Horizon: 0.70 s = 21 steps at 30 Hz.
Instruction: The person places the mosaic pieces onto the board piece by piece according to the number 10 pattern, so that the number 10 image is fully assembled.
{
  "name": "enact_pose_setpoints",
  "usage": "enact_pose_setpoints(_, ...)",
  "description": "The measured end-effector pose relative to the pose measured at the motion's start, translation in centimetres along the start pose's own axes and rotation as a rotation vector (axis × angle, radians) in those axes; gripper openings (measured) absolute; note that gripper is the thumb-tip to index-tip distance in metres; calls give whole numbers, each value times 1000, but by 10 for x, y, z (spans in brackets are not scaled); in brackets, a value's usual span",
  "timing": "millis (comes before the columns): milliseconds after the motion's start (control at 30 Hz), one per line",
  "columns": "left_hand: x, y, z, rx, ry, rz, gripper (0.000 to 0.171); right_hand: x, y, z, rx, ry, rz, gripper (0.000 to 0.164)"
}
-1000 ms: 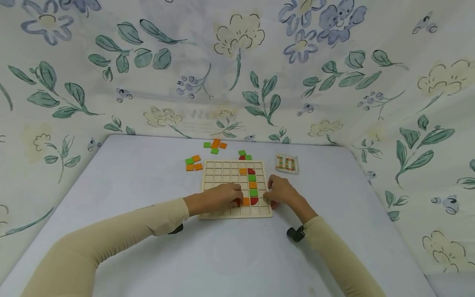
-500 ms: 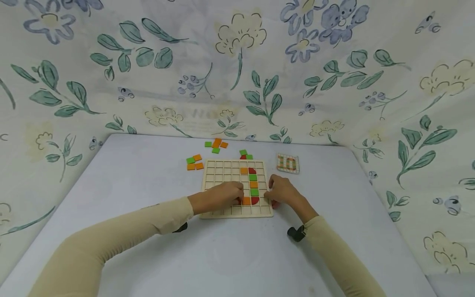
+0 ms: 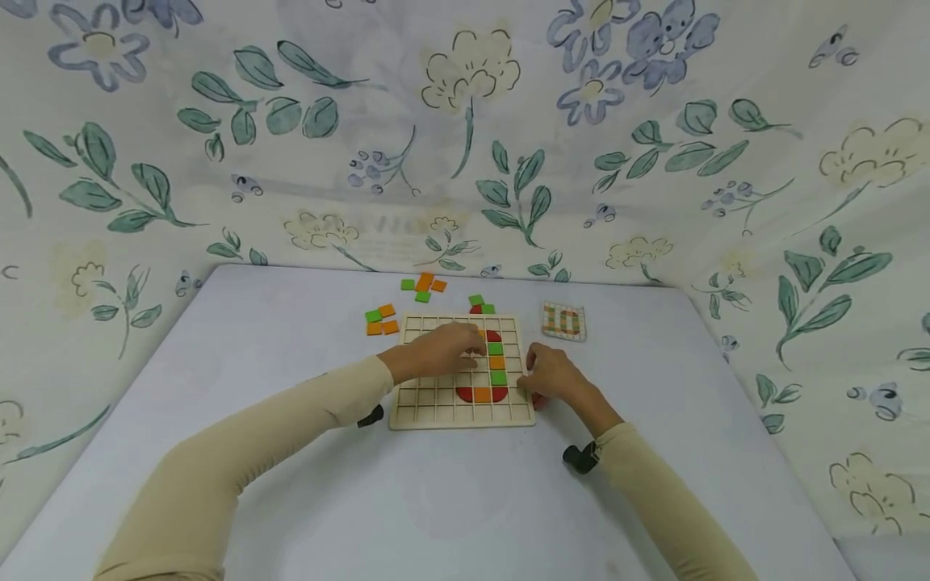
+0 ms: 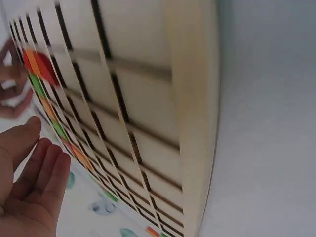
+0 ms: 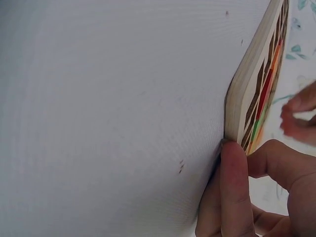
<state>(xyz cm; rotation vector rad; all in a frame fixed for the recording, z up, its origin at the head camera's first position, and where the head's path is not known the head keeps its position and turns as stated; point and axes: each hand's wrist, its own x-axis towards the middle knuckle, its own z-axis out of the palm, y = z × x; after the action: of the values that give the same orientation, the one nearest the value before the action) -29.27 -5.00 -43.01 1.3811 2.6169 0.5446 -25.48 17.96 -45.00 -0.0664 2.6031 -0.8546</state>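
Observation:
A light wooden grid board (image 3: 429,411) lies on the table. On it, red, orange and green pieces form a column, with a foot of an orange square (image 3: 483,394) and a red rounded piece (image 3: 465,394) at the lower left. My left hand (image 3: 445,349) hovers over the board's upper middle, fingers loosely bent. Between its thumb (image 4: 24,136) and fingers no piece shows in the left wrist view. My right hand (image 3: 554,373) grips the board's right edge, with fingertips (image 5: 234,160) against its side in the right wrist view.
Behind the board lie loose green and orange squares (image 3: 424,282), more squares (image 3: 381,320) at its upper left, and a small pile with green pieces (image 3: 476,299). A patterned card (image 3: 563,321) lies at the right. A floral cloth (image 3: 465,145) hangs behind the table.
My left hand has lifted off the red rounded piece at the board's lower row and moved up the board, leaving the piece in its cell. My right hand has stayed at the edge.

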Motion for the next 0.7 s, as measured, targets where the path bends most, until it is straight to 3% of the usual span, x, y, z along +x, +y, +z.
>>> enact_pose_setpoints(200,25,-30,-8,40,89,-94,25,2,3,1,-4,0,9,28)
enact_pose_setpoints(333,34,-48,-11,47,102,-167,29,2,2,2,-4,-10,8,28)
enact_pose_setpoints(500,44,-66,-13,101,52,-174,30,2,2,1,-4,-17,-9,29)
enact_pose_setpoints(700,53,-76,-14,142,-23,-174,36,3,4,-2,-2,-2,-1,29)
